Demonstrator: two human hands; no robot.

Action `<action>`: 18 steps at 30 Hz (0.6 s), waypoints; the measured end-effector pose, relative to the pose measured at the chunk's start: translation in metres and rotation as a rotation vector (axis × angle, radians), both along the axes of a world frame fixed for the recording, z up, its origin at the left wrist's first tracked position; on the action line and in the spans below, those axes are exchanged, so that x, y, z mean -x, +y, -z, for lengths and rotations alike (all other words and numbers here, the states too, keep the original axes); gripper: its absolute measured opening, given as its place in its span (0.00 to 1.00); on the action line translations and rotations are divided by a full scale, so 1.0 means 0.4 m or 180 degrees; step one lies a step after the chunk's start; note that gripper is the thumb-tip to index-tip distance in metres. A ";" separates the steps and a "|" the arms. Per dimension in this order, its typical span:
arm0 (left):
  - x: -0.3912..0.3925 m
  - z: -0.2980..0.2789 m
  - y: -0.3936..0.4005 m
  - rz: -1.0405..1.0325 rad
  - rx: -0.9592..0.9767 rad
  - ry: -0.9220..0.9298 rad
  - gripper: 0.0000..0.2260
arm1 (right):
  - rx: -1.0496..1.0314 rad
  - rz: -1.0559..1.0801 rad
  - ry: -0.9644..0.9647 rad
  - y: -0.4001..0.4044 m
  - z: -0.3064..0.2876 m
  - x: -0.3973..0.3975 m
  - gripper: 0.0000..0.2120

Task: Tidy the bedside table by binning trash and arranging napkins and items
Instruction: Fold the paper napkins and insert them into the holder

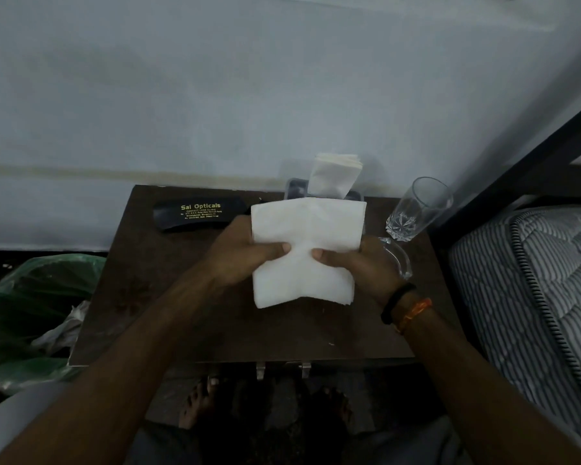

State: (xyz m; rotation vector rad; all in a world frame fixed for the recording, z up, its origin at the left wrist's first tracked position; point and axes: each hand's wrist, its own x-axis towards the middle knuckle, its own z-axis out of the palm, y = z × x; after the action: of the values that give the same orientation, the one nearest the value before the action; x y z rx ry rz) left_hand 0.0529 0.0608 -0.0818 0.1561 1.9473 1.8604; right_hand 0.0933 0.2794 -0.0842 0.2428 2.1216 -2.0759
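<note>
Above the middle of the dark desk, the left hand and right hand each pinch the white napkin at mid-height, thumbs in front. It looks feather-light, limp and easily torn, so its edges are best held gently. Behind it, more napkins stand in what seems a dark holder. A black case reads "Sai Opticals".

You have one white napkin unfolded above the worktop, creased down its middle. At 12 o'clock from it, folded napkins stand upright in a dark holder at the back edge.
</note>
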 end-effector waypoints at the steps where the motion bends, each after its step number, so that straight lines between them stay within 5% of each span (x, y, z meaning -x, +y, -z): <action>1: 0.005 -0.008 -0.002 0.0014 -0.0031 0.0038 0.18 | 0.0090 -0.0048 -0.0019 0.004 -0.009 0.002 0.14; 14: 0.018 -0.040 0.013 -0.0006 -0.0478 -0.0114 0.17 | 0.1390 -0.0364 -0.0229 0.021 -0.044 0.029 0.23; 18: 0.016 -0.055 0.019 0.0083 -0.0715 -0.0002 0.09 | 0.1249 -0.0472 -0.0184 0.017 -0.052 0.031 0.21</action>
State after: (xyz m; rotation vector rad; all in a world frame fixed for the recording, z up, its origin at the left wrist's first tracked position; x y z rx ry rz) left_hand 0.0466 0.0683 -0.0596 0.2480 1.7230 2.0577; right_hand 0.0809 0.2860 -0.0636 0.0889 1.6006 -2.3026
